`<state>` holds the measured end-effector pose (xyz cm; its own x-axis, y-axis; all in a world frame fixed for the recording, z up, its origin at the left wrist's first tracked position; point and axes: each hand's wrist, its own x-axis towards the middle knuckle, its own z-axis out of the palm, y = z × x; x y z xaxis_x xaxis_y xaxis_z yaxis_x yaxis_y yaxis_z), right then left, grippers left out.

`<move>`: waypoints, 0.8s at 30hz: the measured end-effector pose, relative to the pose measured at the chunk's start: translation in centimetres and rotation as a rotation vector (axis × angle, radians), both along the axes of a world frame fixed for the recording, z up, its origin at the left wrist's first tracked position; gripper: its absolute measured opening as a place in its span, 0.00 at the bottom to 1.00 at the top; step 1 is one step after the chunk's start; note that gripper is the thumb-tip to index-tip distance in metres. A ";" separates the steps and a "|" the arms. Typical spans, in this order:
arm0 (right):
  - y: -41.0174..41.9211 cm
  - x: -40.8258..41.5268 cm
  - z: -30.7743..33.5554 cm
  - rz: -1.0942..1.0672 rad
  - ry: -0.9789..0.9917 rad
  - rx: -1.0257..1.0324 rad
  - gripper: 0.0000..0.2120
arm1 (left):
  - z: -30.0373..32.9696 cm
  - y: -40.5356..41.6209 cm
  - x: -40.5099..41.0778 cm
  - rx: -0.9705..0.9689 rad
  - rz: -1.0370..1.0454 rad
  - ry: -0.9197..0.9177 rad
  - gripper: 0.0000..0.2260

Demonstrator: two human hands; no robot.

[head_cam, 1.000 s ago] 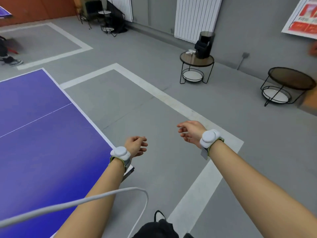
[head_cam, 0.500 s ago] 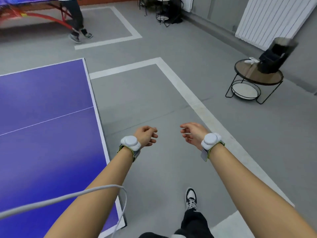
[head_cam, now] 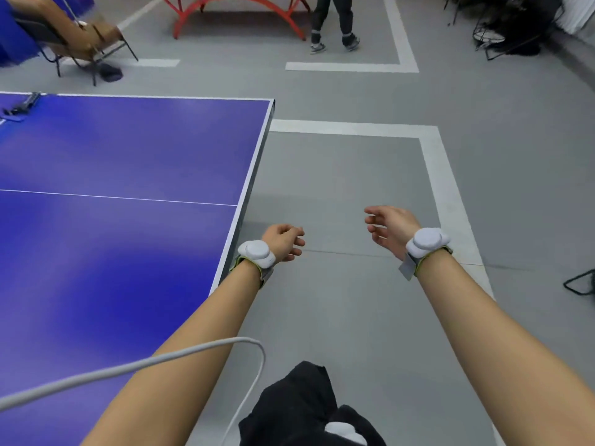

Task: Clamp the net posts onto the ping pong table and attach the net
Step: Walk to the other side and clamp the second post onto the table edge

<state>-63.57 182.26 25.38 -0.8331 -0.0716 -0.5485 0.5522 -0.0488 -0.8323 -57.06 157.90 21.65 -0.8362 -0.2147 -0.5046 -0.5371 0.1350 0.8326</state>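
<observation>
A: Table condition?
B: Ping pong table (head_cam: 128, 162) at left: blue top, white edging, thin white centre line. Dark net hardware (head_cam: 19, 106) lies at its far-left edge.
A: Hands?
B: Left hand (head_cam: 283, 241) and right hand (head_cam: 389, 228) loosely curled, holding nothing, beside the table.

The ping pong table (head_cam: 122, 175) is showing a blue-purple top with thin white lines. The floor (head_cam: 338, 175) is showing grey with white stripes. Each wrist sensor (head_cam: 257, 251) is white, on a grey band with green edge. The far table frame (head_cam: 238, 11) is red.

Table (head_cam: 128, 220) left; chair (head_cam: 80, 37) behind; hands beside edge.
</observation>
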 end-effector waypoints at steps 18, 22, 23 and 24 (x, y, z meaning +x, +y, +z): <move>-12.8 -43.5 -0.3 0.166 0.025 -0.014 0.07 | 1.1 -10.9 -42.1 -0.047 0.105 0.045 0.07; -13.4 -55.1 -2.0 0.153 0.008 -0.027 0.07 | -0.3 -11.3 -52.6 -0.036 0.101 0.008 0.08; -13.5 -57.8 -2.6 0.164 0.006 -0.011 0.08 | -0.9 -11.4 -54.9 -0.046 0.106 0.006 0.09; -13.6 -61.4 -2.9 0.191 0.012 0.000 0.08 | -1.2 -11.7 -58.0 -0.040 0.123 0.002 0.09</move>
